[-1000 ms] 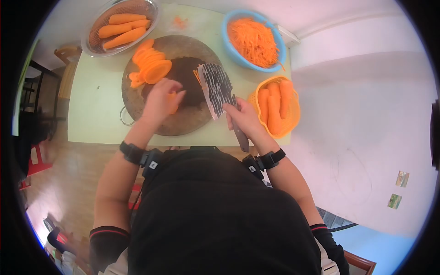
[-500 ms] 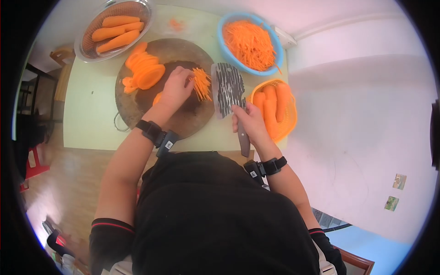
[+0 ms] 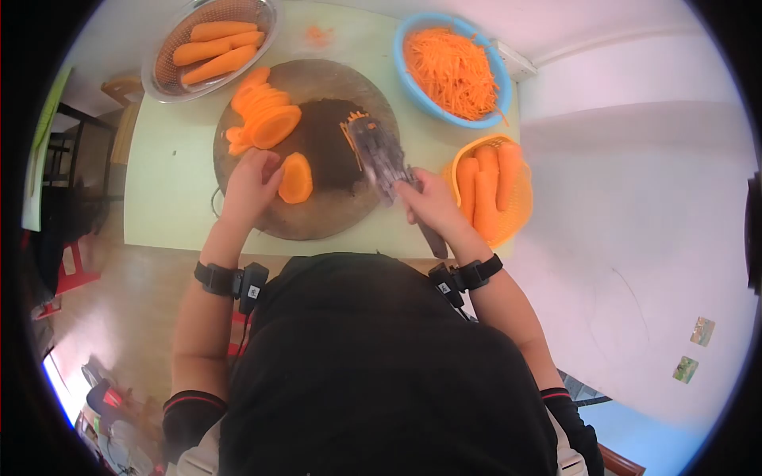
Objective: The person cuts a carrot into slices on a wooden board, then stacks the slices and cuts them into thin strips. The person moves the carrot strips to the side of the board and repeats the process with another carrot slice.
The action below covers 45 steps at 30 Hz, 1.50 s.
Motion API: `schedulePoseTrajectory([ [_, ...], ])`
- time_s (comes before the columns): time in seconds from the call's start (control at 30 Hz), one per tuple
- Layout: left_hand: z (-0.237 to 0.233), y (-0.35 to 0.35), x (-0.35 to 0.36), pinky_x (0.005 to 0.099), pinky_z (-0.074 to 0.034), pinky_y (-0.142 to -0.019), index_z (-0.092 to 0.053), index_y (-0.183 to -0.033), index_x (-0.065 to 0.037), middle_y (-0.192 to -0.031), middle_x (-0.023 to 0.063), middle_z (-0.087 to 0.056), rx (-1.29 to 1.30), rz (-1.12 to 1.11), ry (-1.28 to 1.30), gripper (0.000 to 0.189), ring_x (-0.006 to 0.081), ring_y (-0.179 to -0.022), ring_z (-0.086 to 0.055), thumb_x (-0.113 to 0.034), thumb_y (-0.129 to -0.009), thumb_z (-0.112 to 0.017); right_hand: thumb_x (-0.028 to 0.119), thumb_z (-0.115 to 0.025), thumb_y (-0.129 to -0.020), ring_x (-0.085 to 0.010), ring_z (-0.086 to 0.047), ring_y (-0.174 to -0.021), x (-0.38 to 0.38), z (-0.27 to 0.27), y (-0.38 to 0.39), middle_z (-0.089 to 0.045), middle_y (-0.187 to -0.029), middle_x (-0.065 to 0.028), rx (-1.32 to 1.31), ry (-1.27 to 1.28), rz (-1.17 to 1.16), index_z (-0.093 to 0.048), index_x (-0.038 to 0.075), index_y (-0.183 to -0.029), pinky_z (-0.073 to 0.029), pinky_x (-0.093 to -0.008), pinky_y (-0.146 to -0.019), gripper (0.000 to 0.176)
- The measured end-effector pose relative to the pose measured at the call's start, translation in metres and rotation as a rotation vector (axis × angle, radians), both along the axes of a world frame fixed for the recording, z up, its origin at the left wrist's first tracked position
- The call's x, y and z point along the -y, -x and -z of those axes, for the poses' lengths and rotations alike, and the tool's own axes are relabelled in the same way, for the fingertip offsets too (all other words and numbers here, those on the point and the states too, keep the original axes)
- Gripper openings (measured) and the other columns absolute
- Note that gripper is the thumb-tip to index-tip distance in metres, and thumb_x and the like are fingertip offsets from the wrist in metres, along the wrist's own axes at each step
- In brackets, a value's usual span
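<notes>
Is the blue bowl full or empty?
Full: shredded carrot is heaped across the blue bowl, hiding most of its inside.

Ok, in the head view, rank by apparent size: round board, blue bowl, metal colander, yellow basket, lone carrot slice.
1. Round board
2. Blue bowl and metal colander: too alike to rank
3. Yellow basket
4. Lone carrot slice

The broad-bladed knife (image 3: 379,155) slants over the board (image 3: 325,218), blurred, thin orange shreds (image 3: 351,133) along its left edge. Left of it, an oval carrot piece (image 3: 295,179) lies flat near overlapping slices (image 3: 266,115).
</notes>
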<state>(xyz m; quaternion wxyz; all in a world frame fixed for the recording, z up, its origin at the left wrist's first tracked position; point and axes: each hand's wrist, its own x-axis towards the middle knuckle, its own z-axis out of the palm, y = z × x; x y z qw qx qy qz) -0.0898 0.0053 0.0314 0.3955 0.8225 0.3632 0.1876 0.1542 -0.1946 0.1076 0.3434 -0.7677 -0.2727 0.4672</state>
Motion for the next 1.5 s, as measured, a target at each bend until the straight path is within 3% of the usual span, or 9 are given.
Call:
schedulePoseTrajectory([
  [0.27, 0.011, -0.007, 0.018, 0.0373, -0.049, -0.086, -0.061, -0.100, -0.001, -0.105, 0.0116, -0.054, -0.117, -0.062, 0.063, 0.032, 0.0286, -0.098, -0.058, -0.012, -0.073, -0.075, 0.021, -0.061, -0.094, -0.0091, -0.055, -0.045, -0.013, -0.002, 0.016, -0.056, -0.059, -0.0023, 0.035, -0.016, -0.024, -0.059, -0.002, -0.098, -0.045, -0.0253, -0.044, 0.023],
  [0.7, 0.022, -0.018, 0.016, 0.0365, -0.052, -0.078, -0.054, -0.101, -0.002, -0.096, 0.0133, -0.063, 0.002, -0.088, 0.530, 0.037, 0.0238, -0.089, -0.064, -0.016, -0.076, -0.078, 0.022, -0.063, -0.093, -0.0098, -0.055, -0.046, -0.007, -0.007, 0.019, -0.057, -0.060, -0.0042, 0.168, -0.039, -0.072, -0.061, -0.002, -0.098, -0.046, -0.0272, -0.045, 0.025],
  [0.8, -0.005, -0.025, 0.029, 0.0357, -0.051, -0.083, -0.056, -0.107, -0.001, -0.099, 0.0141, -0.062, -0.009, -0.097, -0.252, 0.044, 0.0238, -0.094, -0.063, -0.023, -0.078, -0.080, 0.021, -0.063, -0.091, -0.0184, -0.062, -0.053, -0.009, -0.017, 0.016, -0.060, -0.063, -0.0087, 0.266, -0.073, -0.164, -0.060, -0.001, -0.098, -0.050, -0.0319, -0.053, 0.024],
  [1.0, -0.082, -0.065, 0.056, 0.0338, -0.051, -0.088, -0.058, -0.123, -0.002, -0.112, 0.0083, -0.066, 0.226, 0.179, 1.034, 0.047, 0.0190, -0.101, -0.064, -0.043, -0.099, -0.055, 0.021, -0.066, -0.085, -0.0355, -0.065, -0.089, -0.018, -0.013, 0.027, -0.064, -0.096, -0.0181, 0.768, -0.490, -0.356, -0.057, 0.003, -0.111, -0.053, -0.0447, -0.074, 0.033],
  [1.27, -0.092, -0.067, 0.060, 0.0418, -0.050, -0.094, -0.051, -0.128, 0.005, -0.118, 0.0189, -0.067, 0.507, -0.026, 1.240, 0.042, 0.0277, -0.107, -0.066, -0.025, -0.104, -0.035, 0.022, -0.064, -0.089, -0.0343, -0.062, -0.092, 0.005, -0.121, -0.006, -0.062, -0.099, -0.0146, 0.665, -0.689, -0.261, -0.060, 0.005, -0.114, -0.050, -0.0427, -0.080, 0.030],
  [1.33, -0.093, -0.058, 0.057, 0.0422, -0.050, -0.095, -0.050, -0.127, 0.007, -0.117, 0.0203, -0.066, 0.499, -0.077, 1.197, 0.042, 0.0286, -0.106, -0.066, -0.025, -0.104, -0.035, 0.023, -0.061, -0.094, -0.0293, -0.064, -0.094, 0.053, -0.208, -0.050, -0.065, -0.106, -0.0107, 0.690, -0.810, -0.265, -0.056, 0.007, -0.124, -0.051, -0.0397, -0.082, 0.035],
  [1.4, -0.100, -0.051, 0.056, 0.0426, -0.049, -0.097, -0.048, -0.128, 0.010, -0.117, 0.0232, -0.066, 0.465, -0.164, 1.160, 0.043, 0.0302, -0.105, -0.066, -0.024, -0.104, -0.035, 0.026, -0.037, -0.100, -0.0285, -0.049, -0.127, 0.105, -0.275, -0.078, -0.051, -0.139, -0.0180, 0.420, -1.464, 0.244, -0.048, -0.006, -0.135, -0.032, -0.0471, -0.113, 0.048],
  [1.43, -0.102, -0.048, 0.055, 0.0426, -0.049, -0.097, -0.048, -0.128, 0.010, -0.117, 0.0232, -0.066, 0.467, -0.181, 1.161, 0.043, 0.0302, -0.105, -0.066, -0.024, -0.104, -0.035, 0.026, -0.037, -0.100, -0.0285, -0.049, -0.127, 0.115, -0.312, -0.057, -0.051, -0.139, -0.0180, 0.406, -1.461, 0.237, -0.048, -0.006, -0.135, -0.032, -0.0471, -0.113, 0.048],
  [1.5, -0.102, -0.042, 0.048, 0.0422, -0.049, -0.098, -0.045, -0.130, 0.011, -0.117, 0.0245, -0.065, 0.541, -0.237, 1.165, 0.044, 0.0307, -0.105, -0.066, -0.023, -0.104, -0.034, 0.014, -0.051, -0.097, -0.0272, -0.044, -0.133, 0.133, -0.370, -0.024, -0.052, -0.136, -0.0156, 0.644, -2.279, -0.121, -0.048, 0.002, -0.136, -0.029, -0.0431, -0.118, 0.040],
])
